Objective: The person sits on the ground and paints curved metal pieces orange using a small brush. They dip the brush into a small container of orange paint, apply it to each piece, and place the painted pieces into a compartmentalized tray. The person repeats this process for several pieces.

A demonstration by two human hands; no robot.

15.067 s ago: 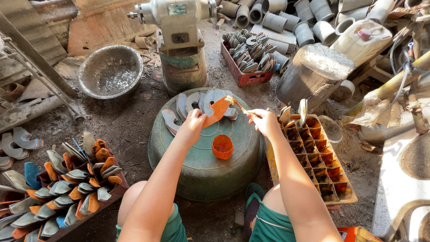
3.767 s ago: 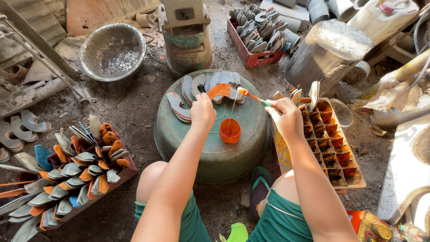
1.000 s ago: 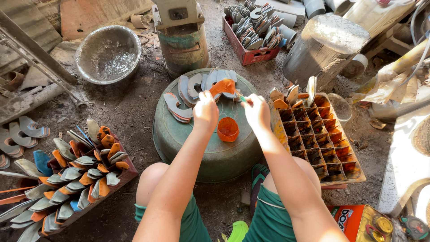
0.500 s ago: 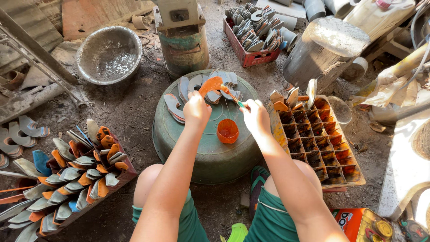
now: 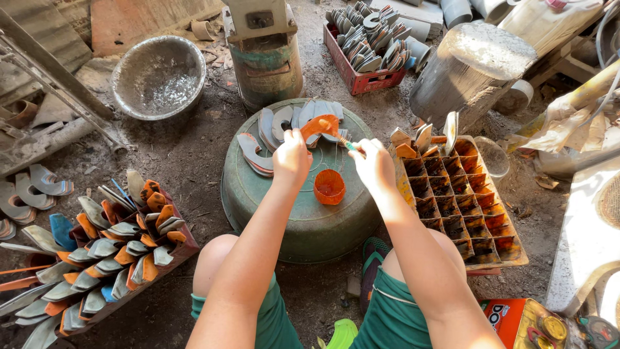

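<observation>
Dirt floor (image 5: 187,155) across the whole frame, littered with scraps. At centre, overturned green metal basin (image 5: 310,220), used as the counter. At upper right, grey stump-like block (image 5: 475,68); at upper centre, green drum of a machine stand (image 5: 268,68); at upper left, dented metal bowl (image 5: 158,74), well apart from the basin. At lower left, wooden crate (image 5: 123,258) packed with curved grey blades, many tipped orange. At right, just beside the basin, compartmented orange-stained tray (image 5: 468,207) — a few pieces standing in its far cells, the remaining cells bare. At top centre, red crate (image 5: 365,71) full of grey blades.

On the far part of the basin top, stack of unpainted grey blades (image 5: 271,132) fanned side by side. Just below the hands, small orange cup (image 5: 330,186) upright on the basin, paint inside.

Left hand (image 5: 292,158) closed around a curved blade (image 5: 318,126), held above the basin near the stack, its upper end coated orange. Right hand (image 5: 373,165) pinched shut on a thin brush (image 5: 342,139) — bristle end touching the orange end of the blade. Both forearms extended from the lower edge of the frame, above knees in green shorts.
</observation>
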